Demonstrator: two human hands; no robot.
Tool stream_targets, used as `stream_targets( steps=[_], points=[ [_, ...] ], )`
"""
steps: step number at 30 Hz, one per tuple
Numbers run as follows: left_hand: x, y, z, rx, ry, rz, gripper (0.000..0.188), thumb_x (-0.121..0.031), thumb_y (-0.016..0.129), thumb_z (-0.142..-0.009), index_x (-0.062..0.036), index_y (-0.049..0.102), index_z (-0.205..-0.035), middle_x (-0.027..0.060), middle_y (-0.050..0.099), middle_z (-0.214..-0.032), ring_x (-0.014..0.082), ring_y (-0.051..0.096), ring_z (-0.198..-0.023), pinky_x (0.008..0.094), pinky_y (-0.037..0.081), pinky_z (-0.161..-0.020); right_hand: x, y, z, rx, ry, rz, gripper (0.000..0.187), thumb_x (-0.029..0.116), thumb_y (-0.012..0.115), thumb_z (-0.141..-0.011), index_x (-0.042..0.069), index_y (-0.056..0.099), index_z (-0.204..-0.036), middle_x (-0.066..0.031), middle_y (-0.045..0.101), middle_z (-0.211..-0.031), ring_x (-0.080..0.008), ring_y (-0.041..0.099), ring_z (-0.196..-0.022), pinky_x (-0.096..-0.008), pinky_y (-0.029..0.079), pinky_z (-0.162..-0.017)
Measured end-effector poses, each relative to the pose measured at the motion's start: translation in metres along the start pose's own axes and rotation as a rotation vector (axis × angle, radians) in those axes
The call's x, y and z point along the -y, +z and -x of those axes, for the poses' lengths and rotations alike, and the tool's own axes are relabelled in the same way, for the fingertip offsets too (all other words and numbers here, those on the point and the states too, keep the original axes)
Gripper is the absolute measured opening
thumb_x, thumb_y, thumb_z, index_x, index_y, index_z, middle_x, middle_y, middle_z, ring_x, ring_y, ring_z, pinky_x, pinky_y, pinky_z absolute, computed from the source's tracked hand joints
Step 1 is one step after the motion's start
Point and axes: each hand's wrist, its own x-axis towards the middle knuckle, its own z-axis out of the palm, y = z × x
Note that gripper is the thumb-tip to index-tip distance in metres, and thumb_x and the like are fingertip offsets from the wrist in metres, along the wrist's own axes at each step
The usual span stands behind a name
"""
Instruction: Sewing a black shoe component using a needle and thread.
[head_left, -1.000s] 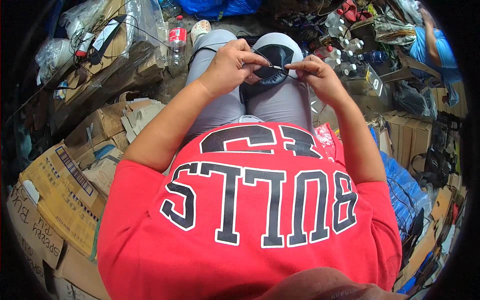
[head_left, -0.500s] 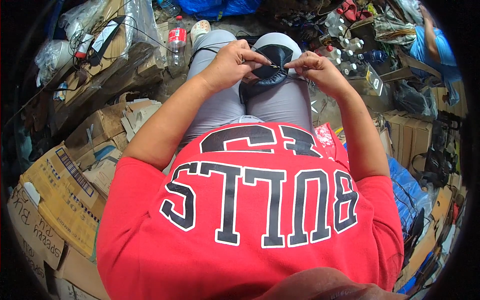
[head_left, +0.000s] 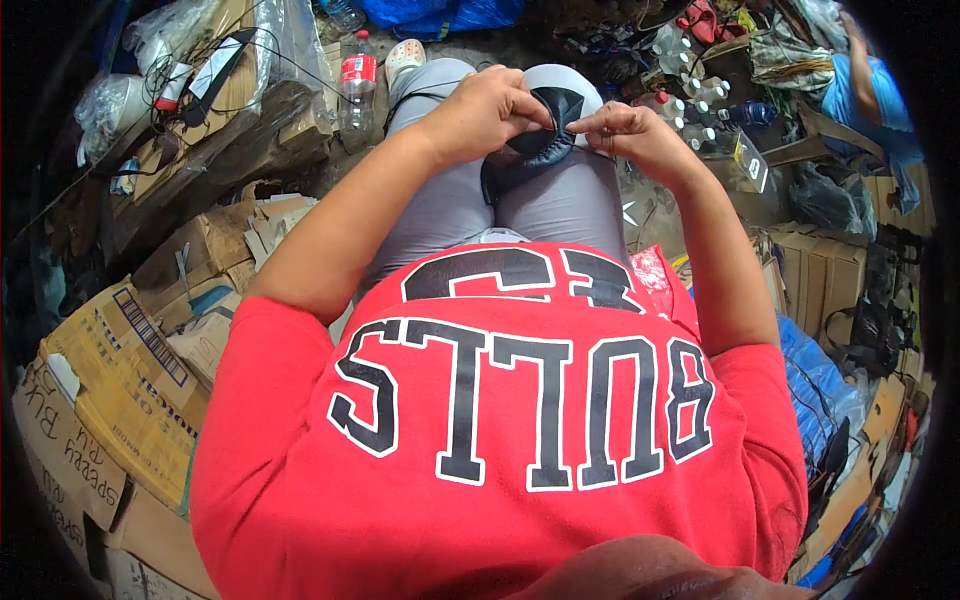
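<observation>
Left hand (head_left: 492, 108), right hand (head_left: 628, 135) pinched at black gathered piece (head_left: 550, 152); piece on right thigh (head_left: 560, 205).

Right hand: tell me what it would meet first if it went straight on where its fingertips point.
The right hand would likely meet the dark gathered piece first, then the left hand beyond; exact depth is unclear.

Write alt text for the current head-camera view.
Left hand and right hand have their fingertips close together at a gathered black piece on the right leg of grey trousers. A red shirt fills the foreground; plastic bottles and cardboard clutter the surroundings.
</observation>
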Motion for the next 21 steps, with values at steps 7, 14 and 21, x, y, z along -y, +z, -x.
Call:
stream_targets(
  steps=[7,14,21],
  points=[
    [-0.008,0.015,0.017,-0.024,-0.523,0.531,0.026,0.002,0.061,-0.078,-0.0026,0.065,-0.103,-0.0005,0.059,-0.079,0.0075,0.054,-0.072,0.0222,0.046,-0.067,0.002,0.013,0.007,-0.075,0.105,-0.174,0.031,0.009,0.067,-0.081,0.005,0.063,-0.111,0.0016,0.063,-0.088,-0.0054,0.056,-0.081,-0.0206,0.045,-0.076],
    [-0.001,0.035,0.006,-0.08,-0.504,0.564,0.013,-0.001,0.065,-0.076,-0.0006,0.061,-0.089,0.001,0.062,-0.085,0.0061,0.055,-0.076,0.02,0.045,-0.07,0.014,0.022,-0.003,-0.195,0.071,-0.195,0.017,0.006,0.068,-0.079,0.0,0.066,-0.095,-0.0002,0.063,-0.079,-0.004,0.054,-0.068,-0.0184,0.043,-0.061],
    [-0.001,0.014,0.002,-0.221,-0.01,-0.201,0.012,-0.002,0.07,-0.071,-0.001,0.063,-0.08,-0.0004,0.055,-0.078,0.0104,0.057,-0.068,0.0235,0.046,-0.065,0.008,0.008,-0.006,-0.205,-0.098,0.094,0.009,0.009,0.071,-0.077,0.003,0.064,-0.076,0.0021,0.059,-0.074,-0.0055,0.053,-0.069,-0.0204,0.043,-0.063]
  ],
)
